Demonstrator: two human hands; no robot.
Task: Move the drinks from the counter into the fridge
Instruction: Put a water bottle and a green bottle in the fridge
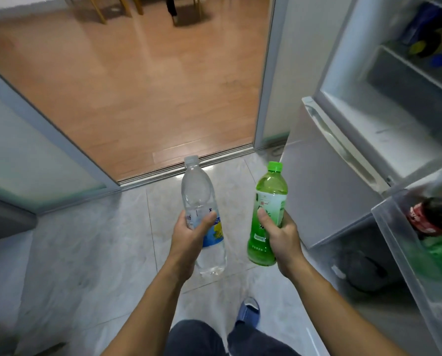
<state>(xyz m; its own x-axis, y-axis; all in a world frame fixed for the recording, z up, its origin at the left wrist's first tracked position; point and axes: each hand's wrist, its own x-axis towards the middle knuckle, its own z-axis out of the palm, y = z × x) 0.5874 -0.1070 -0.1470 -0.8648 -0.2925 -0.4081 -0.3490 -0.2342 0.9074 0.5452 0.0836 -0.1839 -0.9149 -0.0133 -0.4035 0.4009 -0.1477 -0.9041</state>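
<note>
My left hand [190, 233] grips a clear water bottle [198, 191] with a blue and yellow label around its middle. A green tea bottle [267, 199] with a green cap stands upright in my right hand [281, 235], which grips its lower half. Both bottles hang over the tiled floor in front of me. The fridge [348, 116] stands open at the right, its white shelves showing. Its door shelf [400, 242] at the lower right holds a dark cola bottle [430, 217] with a red label and something green below it.
A sliding glass door frame [60, 140] opens onto a wooden floor [142, 80] ahead, with chair legs at the far end. The upper fridge shelf holds blue and yellow items [430, 44]. My slippered foot [249, 310] is on the tiles below.
</note>
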